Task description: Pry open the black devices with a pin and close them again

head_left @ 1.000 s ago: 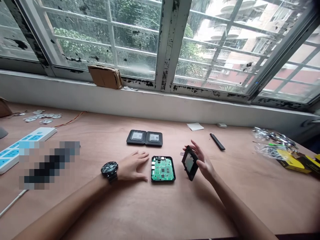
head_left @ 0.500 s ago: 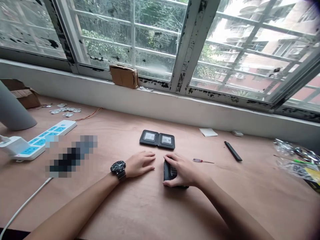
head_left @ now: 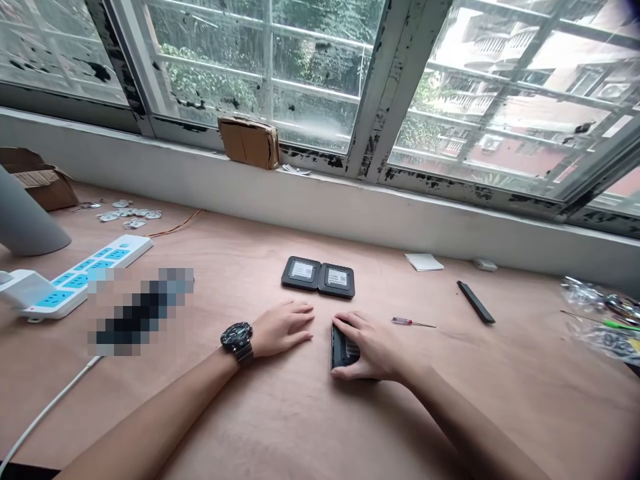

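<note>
And here the right hand (head_left: 373, 347) grips the black square case (head_left: 341, 347) on the table (head_left: 260, 413), thumb and fingers on opposite edges. The left hand (head_left: 283, 329) lies open and empty just to its left. Beyond them, two black boxes (head_left: 301, 273) (head_left: 337, 280) sit side by side, white labels up, print too small to read; a screwdriver (head_left: 403, 321) rests at right.

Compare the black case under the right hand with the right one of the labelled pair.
- Contact: the black case is gripped by the right hand; the labelled case is untouched.
- Top: the black case shows a ribbed patch between thumb and fingers; the labelled case shows a pale label.
- Neighbour: the black case sits apart; the labelled case sits beside its twin.

Shared: black colour.
</note>
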Demonstrator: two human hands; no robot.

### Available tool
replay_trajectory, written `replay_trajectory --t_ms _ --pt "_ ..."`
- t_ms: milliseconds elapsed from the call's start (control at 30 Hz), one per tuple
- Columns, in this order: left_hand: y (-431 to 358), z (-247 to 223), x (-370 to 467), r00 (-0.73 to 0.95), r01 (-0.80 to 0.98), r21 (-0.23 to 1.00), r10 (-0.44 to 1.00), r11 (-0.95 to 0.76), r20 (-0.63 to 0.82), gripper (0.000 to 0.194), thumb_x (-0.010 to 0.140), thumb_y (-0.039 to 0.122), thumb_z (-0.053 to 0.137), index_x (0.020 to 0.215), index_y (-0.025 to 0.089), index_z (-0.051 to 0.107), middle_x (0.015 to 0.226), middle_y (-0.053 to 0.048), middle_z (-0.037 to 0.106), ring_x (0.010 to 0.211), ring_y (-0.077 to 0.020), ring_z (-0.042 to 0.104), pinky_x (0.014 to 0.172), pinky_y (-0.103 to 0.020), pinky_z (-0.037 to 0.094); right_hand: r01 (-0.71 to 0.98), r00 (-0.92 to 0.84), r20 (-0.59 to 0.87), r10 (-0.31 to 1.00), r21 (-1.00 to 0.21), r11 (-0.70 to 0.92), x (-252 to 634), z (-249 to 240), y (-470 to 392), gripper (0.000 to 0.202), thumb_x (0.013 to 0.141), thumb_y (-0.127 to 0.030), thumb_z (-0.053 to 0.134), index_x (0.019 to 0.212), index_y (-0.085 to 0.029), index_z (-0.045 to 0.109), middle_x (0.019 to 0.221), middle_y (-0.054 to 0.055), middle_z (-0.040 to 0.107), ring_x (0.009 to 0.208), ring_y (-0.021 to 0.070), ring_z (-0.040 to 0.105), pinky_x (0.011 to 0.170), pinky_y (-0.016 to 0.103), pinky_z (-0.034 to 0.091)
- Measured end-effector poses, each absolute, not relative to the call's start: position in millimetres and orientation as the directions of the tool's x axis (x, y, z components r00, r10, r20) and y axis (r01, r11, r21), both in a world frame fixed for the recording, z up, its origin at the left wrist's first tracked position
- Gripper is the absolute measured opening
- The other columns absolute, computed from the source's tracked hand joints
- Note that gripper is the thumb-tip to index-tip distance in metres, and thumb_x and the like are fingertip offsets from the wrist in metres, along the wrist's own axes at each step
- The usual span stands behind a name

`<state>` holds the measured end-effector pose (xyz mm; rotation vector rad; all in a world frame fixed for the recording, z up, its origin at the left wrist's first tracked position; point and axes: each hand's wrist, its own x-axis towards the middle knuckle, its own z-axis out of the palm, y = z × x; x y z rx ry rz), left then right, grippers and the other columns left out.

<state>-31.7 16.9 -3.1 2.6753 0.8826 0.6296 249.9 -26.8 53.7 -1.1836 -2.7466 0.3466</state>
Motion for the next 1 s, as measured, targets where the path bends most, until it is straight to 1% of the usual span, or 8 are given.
replay_trajectory --t_ms 200,433,533,633,733,800,900,1000 --pt "17.5 -5.4 -32.4 0.718 0.513 0.363 0.620 -0.778 0.316 0.044 0.100 0.045 0.061 0.137 0.022 0.062 0.145 -0.009 0.060 0.134 -0.0275 0.055 0.114 -0.042 0.043 0.690 -0.697 0.047 0.715 -0.228 0.687 250.3 53.5 -28.0 0.098 0.075 -0.078 0.067 0.148 -0.013 0.052 0.147 0.018 0.055 0.132 0.0387 0.052 0.110 0.049 0.046" --pt "17.0 -2.9 -31.1 0.722 0.509 0.361 0.616 -0.781 0.316 0.043 0.100 0.043 0.061 0.137 0.021 0.062 0.144 -0.010 0.060 0.133 -0.0268 0.057 0.114 -0.043 0.043 0.685 -0.705 0.066 0.706 -0.191 0.703 247.8 51.4 -29.8 0.101 0.077 -0.080 0.064 0.147 -0.009 0.053 0.144 0.021 0.057 0.130 0.0395 0.054 0.110 0.051 0.046" --pt "17.4 -0.1 -31.5 0.733 0.508 0.334 0.602 -0.794 0.318 0.041 0.100 0.042 0.061 0.135 0.021 0.063 0.143 -0.011 0.061 0.131 -0.0266 0.058 0.114 -0.043 0.044 0.686 -0.701 0.073 0.709 -0.201 0.699 256.9 51.3 -32.6 0.102 0.078 -0.082 0.062 0.153 -0.015 0.045 0.152 0.019 0.050 0.136 0.0405 0.049 0.112 0.054 0.044" --pt "14.0 4.6 -30.4 0.737 0.501 0.274 0.571 -0.821 0.361 0.030 0.102 0.037 0.059 0.125 0.021 0.067 0.135 -0.010 0.066 0.124 -0.0258 0.063 0.110 -0.043 0.048 0.682 -0.701 0.093 0.707 -0.204 0.703 280.1 46.6 -39.1 0.105 0.080 -0.079 0.062 0.162 -0.022 0.027 0.163 0.016 0.036 0.145 0.0402 0.040 0.117 0.057 0.037" --pt "1.1 8.7 -21.2 0.745 0.455 0.181 0.484 -0.872 0.458 0.025 0.104 0.030 0.054 0.122 0.020 0.067 0.130 -0.010 0.069 0.117 -0.0241 0.067 0.110 -0.045 0.049 0.688 -0.692 0.124 0.712 -0.185 0.701 306.9 32.8 -47.3 0.111 0.081 -0.077 0.063 0.164 -0.024 0.013 0.167 0.015 0.027 0.150 0.0403 0.030 0.121 0.059 0.030" --pt "-12.2 9.0 -9.3 0.766 0.396 0.111 0.395 -0.912 0.507 0.028 0.104 0.030 0.055 0.127 0.018 0.065 0.133 -0.012 0.068 0.120 -0.0251 0.066 0.111 -0.046 0.049 0.709 -0.669 0.139 0.730 -0.175 0.683 318.6 21.4 -52.3 0.116 0.080 -0.077 0.065 0.165 -0.022 0.008 0.168 0.017 0.021 0.152 0.0416 0.025 0.121 0.061 0.028" --pt "-32.0 5.9 10.3 0.832 0.268 0.031 0.247 -0.963 0.497 0.035 0.104 0.034 0.056 0.131 0.012 0.062 0.138 -0.016 0.064 0.131 -0.0282 0.059 0.113 -0.044 0.049 0.722 -0.652 0.139 0.745 -0.186 0.666 323.5 9.5 -57.1 0.118 0.081 -0.075 0.065 0.165 -0.018 0.003 0.169 0.020 0.014 0.154 0.0411 0.019 0.121 0.061 0.029" --pt "-43.7 2.7 21.7 0.877 0.209 -0.016 0.180 -0.978 0.445 0.031 0.107 0.022 0.047 0.132 0.011 0.061 0.139 -0.017 0.063 0.137 -0.0278 0.054 0.115 -0.042 0.047 0.708 -0.661 0.132 0.738 -0.216 0.673 320.6 6.8 -58.8 0.110 0.087 -0.069 0.062 0.165 -0.018 0.003 0.170 0.018 0.012 0.155 0.0378 0.019 0.122 0.057 0.030"
